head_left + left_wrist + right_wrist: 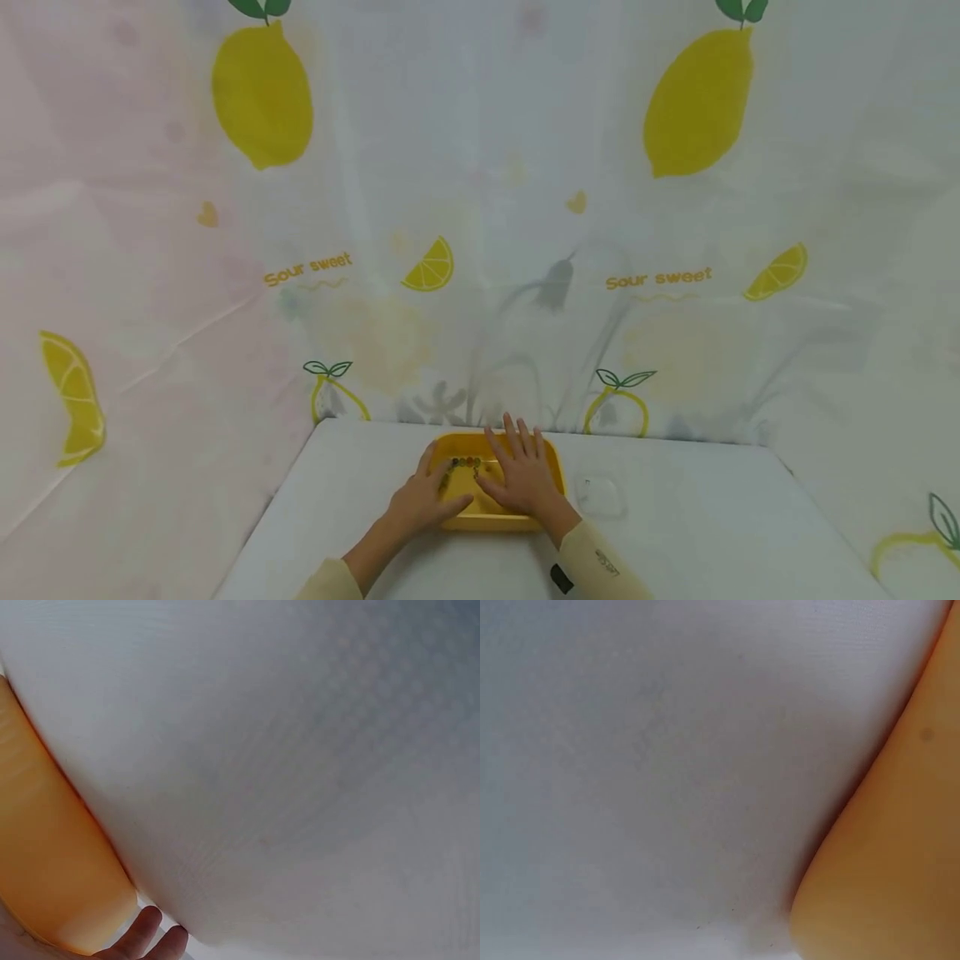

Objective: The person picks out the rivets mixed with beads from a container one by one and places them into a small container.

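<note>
Left end of the bead row is partly hidden by the left hand; small dark bits below it too tiny to identify; both wrist views crop the yellow tray, no beads visible there; tray sits near desk far edge, long axis left-right; beads inside, along tray's far edge, bending nearward at left; row lies between hands; right hand fingers straight, spread; left relaxed, thumb out, gripping nothing visible.
</note>
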Action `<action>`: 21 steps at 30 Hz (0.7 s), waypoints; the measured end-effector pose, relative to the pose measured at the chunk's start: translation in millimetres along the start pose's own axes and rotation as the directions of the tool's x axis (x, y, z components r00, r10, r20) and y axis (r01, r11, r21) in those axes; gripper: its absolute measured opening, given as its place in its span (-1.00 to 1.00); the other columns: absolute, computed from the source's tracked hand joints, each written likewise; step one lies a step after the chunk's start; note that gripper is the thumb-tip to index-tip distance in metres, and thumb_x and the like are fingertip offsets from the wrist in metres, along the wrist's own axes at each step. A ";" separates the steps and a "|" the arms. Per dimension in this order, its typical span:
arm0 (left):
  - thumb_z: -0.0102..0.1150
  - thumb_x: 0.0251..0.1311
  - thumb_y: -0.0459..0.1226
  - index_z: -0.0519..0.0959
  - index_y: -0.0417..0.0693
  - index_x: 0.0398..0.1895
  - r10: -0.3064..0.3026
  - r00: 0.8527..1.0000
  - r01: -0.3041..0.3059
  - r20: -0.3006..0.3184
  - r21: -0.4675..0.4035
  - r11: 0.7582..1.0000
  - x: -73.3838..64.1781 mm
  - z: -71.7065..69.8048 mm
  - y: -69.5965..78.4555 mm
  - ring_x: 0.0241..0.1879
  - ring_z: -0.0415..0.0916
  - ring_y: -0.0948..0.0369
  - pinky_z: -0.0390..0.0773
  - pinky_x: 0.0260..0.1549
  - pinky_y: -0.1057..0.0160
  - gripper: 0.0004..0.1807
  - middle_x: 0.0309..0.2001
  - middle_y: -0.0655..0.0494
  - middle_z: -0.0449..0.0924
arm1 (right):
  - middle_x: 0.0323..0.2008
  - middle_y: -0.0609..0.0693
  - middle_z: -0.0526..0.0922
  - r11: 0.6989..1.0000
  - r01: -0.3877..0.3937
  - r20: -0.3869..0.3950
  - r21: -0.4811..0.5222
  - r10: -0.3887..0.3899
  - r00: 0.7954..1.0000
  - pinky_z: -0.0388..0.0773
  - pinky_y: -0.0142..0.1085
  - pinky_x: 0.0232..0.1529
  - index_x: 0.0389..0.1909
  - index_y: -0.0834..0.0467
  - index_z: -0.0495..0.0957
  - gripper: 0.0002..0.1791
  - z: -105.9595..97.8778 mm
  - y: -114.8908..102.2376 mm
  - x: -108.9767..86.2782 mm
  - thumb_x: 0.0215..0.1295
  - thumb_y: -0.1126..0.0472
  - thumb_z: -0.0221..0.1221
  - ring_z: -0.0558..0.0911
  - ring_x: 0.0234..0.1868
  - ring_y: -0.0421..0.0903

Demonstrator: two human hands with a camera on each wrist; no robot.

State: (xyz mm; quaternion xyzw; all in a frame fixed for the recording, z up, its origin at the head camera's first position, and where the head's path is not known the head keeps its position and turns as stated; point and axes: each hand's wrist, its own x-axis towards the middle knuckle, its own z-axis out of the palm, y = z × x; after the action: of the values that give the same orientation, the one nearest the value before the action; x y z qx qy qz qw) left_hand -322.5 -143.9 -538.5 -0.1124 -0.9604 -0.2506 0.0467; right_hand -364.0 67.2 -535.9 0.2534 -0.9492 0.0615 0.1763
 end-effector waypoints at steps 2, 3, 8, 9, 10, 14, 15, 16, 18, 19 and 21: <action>0.05 -0.02 0.32 0.34 -0.08 0.26 -0.004 1.000 0.004 0.002 -0.003 1.000 -0.3 0.0 0.7 -0.15 0.52 -0.17 0.52 -0.43 -0.05 -0.11 0.43 -0.15 -0.11 | 0.46 0.14 -0.28 0.999 0.003 0.007 0.034 -0.004 1.000 -0.18 0.20 0.32 0.45 -0.10 -0.14 -0.12 -0.8 -0.8 -0.2 0.21 -0.34 -0.06 -0.10 0.44 0.20; 0.04 -0.01 0.32 0.34 -0.08 0.26 -0.007 1.000 0.007 0.004 -0.001 1.000 -0.2 0.1 0.7 -0.13 0.51 -0.17 0.52 -0.43 -0.04 -0.12 0.44 -0.15 -0.11 | 0.46 0.14 -0.28 0.999 0.006 0.003 0.050 -0.006 1.000 -0.15 0.19 0.32 0.45 -0.09 -0.15 -0.12 -1.0 -0.9 -0.2 0.21 -0.34 -0.06 -0.09 0.44 0.20; 0.03 0.00 0.32 0.35 -0.10 0.25 -0.003 1.000 0.004 0.017 -0.021 1.000 0.2 1.8 2.7 -0.08 0.48 -0.19 0.51 -0.46 -0.04 -0.12 0.44 -0.16 -0.12 | 0.46 0.18 -0.24 0.991 0.028 -0.067 0.131 -0.019 0.998 0.00 0.19 0.28 0.45 -0.05 -0.14 -0.11 -2.0 0.5 -1.5 0.21 -0.33 -0.05 0.01 0.41 0.19; 0.03 0.00 0.33 0.35 -0.10 0.25 -0.001 1.000 0.002 0.016 -0.022 1.000 0.4 2.3 3.3 -0.08 0.48 -0.20 0.51 -0.47 -0.04 -0.11 0.44 -0.16 -0.13 | 0.46 0.19 -0.23 0.990 0.035 -0.083 0.137 -0.023 0.996 0.01 0.19 0.27 0.45 -0.04 -0.13 -0.11 -2.1 1.2 -1.9 0.21 -0.34 -0.05 0.02 0.40 0.20; 0.02 0.00 0.33 0.35 -0.11 0.25 0.002 1.000 -0.001 0.013 -0.023 1.000 0.6 2.5 3.7 -0.08 0.48 -0.20 0.51 -0.47 -0.03 -0.11 0.44 -0.17 -0.13 | 0.45 0.20 -0.22 0.989 0.042 -0.095 0.143 -0.029 0.995 0.01 0.20 0.26 0.45 -0.03 -0.12 -0.11 -2.4 1.8 -2.1 0.22 -0.34 -0.06 0.03 0.40 0.21; 0.00 0.00 0.35 0.35 -0.10 0.26 0.003 1.000 -0.003 -0.003 -0.017 1.000 1.8 2.4 4.0 -0.07 0.48 -0.19 0.51 -0.49 -0.02 -0.10 0.44 -0.16 -0.14 | 0.46 0.18 -0.25 0.989 0.061 -0.104 0.137 -0.047 0.993 0.00 0.20 0.26 0.45 -0.03 -0.11 -0.13 -3.5 2.7 -1.1 0.23 -0.36 -0.11 0.02 0.41 0.19; 0.01 0.00 0.35 0.35 -0.10 0.26 0.001 1.000 -0.001 -0.007 -0.017 1.000 1.9 2.1 3.8 -0.08 0.49 -0.19 0.51 -0.49 -0.01 -0.10 0.44 -0.15 -0.14 | 0.46 0.17 -0.26 0.987 0.067 -0.103 0.144 -0.052 0.993 0.00 0.20 0.27 0.45 -0.03 -0.10 -0.13 -3.9 2.4 -0.7 0.23 -0.35 -0.11 0.01 0.41 0.19; 0.01 0.00 0.34 0.35 -0.10 0.26 -0.002 1.000 0.002 -0.007 -0.018 1.000 1.8 1.8 3.7 -0.08 0.49 -0.18 0.51 -0.49 -0.01 -0.10 0.44 -0.15 -0.14 | 0.46 0.16 -0.28 0.985 0.073 -0.100 0.153 -0.058 0.993 0.00 0.20 0.27 0.45 -0.03 -0.10 -0.14 -3.9 2.2 -0.3 0.24 -0.35 -0.10 0.00 0.41 0.19; 0.03 0.00 0.33 0.35 -0.10 0.25 -0.011 1.000 0.011 -0.005 -0.013 1.000 1.2 1.4 3.3 -0.09 0.49 -0.18 0.51 -0.49 -0.01 -0.11 0.44 -0.13 -0.13 | 0.46 0.14 -0.31 0.978 0.081 -0.095 0.192 -0.064 0.993 0.02 0.21 0.26 0.45 -0.02 -0.09 -0.14 -4.0 1.1 0.3 0.24 -0.32 -0.07 -0.01 0.42 0.19; 0.04 0.00 0.32 0.36 -0.11 0.25 -0.011 1.000 0.011 -0.003 -0.009 1.000 0.5 0.9 3.2 -0.10 0.50 -0.18 0.51 -0.49 -0.01 -0.12 0.44 -0.13 -0.12 | 0.46 0.13 -0.33 0.975 0.085 -0.095 0.207 -0.066 0.993 0.04 0.21 0.25 0.44 -0.01 -0.09 -0.14 -3.6 0.6 0.6 0.24 -0.31 -0.06 -0.01 0.41 0.19; 0.04 0.00 0.32 0.36 -0.11 0.24 -0.010 1.000 0.010 -0.001 -0.002 1.000 -0.7 0.3 3.3 -0.09 0.49 -0.19 0.51 -0.48 -0.02 -0.12 0.44 -0.13 -0.11 | 0.46 0.12 -0.33 0.969 0.094 -0.104 0.229 -0.072 0.992 0.07 0.21 0.23 0.44 0.00 -0.08 -0.13 -2.8 0.1 0.9 0.22 -0.28 -0.01 0.00 0.41 0.20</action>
State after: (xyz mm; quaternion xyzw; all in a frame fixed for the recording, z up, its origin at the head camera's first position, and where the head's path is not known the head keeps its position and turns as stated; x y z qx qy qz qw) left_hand -321.0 -141.1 -537.3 -0.1075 -0.9607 -0.2519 0.0457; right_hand -364.0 67.5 -532.9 0.3087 -0.9145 0.1771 0.1925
